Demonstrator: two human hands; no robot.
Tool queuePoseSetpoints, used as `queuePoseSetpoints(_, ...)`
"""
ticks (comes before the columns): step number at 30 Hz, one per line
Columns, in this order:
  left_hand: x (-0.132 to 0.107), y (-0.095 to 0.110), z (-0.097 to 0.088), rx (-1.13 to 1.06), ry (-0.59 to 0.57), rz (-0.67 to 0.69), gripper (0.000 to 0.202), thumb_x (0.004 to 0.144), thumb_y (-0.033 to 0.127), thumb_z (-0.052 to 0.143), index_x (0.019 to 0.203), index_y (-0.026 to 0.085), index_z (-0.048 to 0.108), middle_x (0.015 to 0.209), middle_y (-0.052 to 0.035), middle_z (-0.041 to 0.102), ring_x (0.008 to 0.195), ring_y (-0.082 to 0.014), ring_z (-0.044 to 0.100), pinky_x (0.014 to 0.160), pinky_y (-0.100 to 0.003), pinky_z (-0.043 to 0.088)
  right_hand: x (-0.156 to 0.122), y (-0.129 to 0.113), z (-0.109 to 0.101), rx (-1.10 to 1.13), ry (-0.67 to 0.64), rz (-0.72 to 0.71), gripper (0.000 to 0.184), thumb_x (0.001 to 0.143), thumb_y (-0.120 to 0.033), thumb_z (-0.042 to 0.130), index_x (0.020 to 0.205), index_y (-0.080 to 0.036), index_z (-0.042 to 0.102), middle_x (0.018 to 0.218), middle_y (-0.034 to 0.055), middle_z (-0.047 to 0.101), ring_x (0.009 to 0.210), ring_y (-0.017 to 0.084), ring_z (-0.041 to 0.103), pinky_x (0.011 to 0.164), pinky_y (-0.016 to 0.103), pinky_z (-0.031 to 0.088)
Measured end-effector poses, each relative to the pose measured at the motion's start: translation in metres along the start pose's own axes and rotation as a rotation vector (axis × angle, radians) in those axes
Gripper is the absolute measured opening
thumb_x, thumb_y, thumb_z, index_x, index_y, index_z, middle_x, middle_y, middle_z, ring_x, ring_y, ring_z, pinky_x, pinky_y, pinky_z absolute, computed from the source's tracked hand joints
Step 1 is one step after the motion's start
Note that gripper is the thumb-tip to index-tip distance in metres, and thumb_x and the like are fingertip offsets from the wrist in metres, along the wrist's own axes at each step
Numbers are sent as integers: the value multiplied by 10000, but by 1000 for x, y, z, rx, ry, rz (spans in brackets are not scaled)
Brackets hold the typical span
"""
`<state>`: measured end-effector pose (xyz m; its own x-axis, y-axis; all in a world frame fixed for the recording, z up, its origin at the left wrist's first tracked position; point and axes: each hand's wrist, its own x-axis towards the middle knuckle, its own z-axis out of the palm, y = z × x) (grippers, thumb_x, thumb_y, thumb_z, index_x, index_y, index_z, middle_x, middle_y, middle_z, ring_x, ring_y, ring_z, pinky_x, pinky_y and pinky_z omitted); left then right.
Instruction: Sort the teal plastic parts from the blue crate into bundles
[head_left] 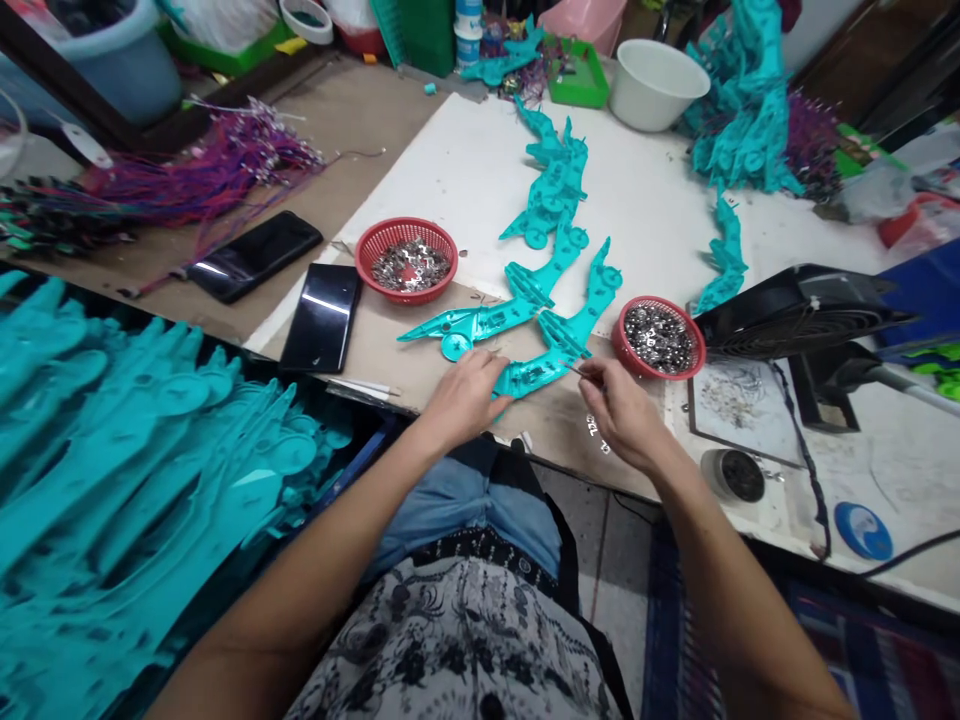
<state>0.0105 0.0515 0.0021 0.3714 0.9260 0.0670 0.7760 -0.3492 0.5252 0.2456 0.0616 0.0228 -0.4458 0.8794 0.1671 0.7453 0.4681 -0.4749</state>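
Indoor light, medium overall, likely from overhead. White sheet (465, 180) brightest; floor (630, 550) under table dim, top right corner dark. Glare streak across the near phone (311, 340), paler sheen on the far phone (262, 255). Metal bits (411, 262) glint. Soft shadows near both hands, left (463, 400) and right (621, 415). Wide-angle stretch: teal pile (135, 430) and forearms (315, 560) smeared toward edges. Thin tool (571, 368) soft, tip unclear. Fine detail mushy.
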Motion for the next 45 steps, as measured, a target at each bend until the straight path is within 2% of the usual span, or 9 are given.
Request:
queuePoseSetpoints(5,2,-12,-13,-59,-17,-52,494,813,309,632,1260,129,521,1201,-130,579,1125,-262,523,969,-377,414,27,23,-3,-57,-76,-272,205,951,-257,404,972,-183,595,907,90,602,848,190,563,729,305,454)
queuePoseSetpoints(9,10,-8,-13,-134,14,-85,402,855,323,575,1215,144,564,1199,-109,606,1137,-231,535,990,-355,403,47,28,8,-106,-90,-432,261,951,-215,380,930,-180,638,865,82,615,787,176,528,690,296,429)
queuePoseSetpoints(13,19,-7,-9,-110,-60,-151,364,870,348,544,1172,158,612,1159,-104,633,1119,-243,555,977,-361,416,57,29,15,-133,-103,-560,294,951,-193,367,898,-168,655,840,83,627,752,175,480,663,298,398)
queuePoseSetpoints(25,36,-6,-4,-174,-167,-272,251,792,260,603,1021,167,645,1087,-94,662,1047,-244,596,918,-376,462,70,37,25,-132,-267,-704,375,963,-161,285,804,-156,625,701,59,529,721,173,417,625,313,305)
queuePoseSetpoints(31,36,-9,-4,-161,-146,-234,242,783,259,605,1004,172,652,1057,-86,671,1031,-247,605,908,-381,472,66,36,24,-172,-251,-665,367,964,-181,290,815,-162,626,723,68,540,723,180,423,627,314,311)
queuePoseSetpoints(35,36,-10,-3,-257,-115,-235,343,811,367,583,1077,168,667,1107,-84,684,1044,-235,622,919,-330,474,52,31,15,-210,-79,-433,332,963,-182,299,914,-156,627,831,98,587,781,190,485,680,318,376)
queuePoseSetpoints(38,37,-5,-1,-199,-86,-301,370,857,444,509,1038,185,702,1056,-83,701,1003,-243,634,879,-332,483,38,27,14,-95,26,-279,280,958,-211,354,1074,-157,603,871,97,578,792,183,521,695,308,425)
queuePoseSetpoints(41,37,1,2,-71,-63,-302,366,850,465,522,962,181,725,986,-103,692,987,-262,617,870,-353,474,26,24,22,-13,-54,-368,301,948,-246,410,1197,-181,565,853,75,554,759,176,513,676,306,437)
queuePoseSetpoints(45,36,2,4,-43,-76,-267,338,858,432,532,976,173,714,998,-109,678,1014,-265,601,898,-362,456,21,27,32,-59,-119,-464,361,949,-248,407,1289,-195,516,832,73,540,744,183,477,671,324,417)
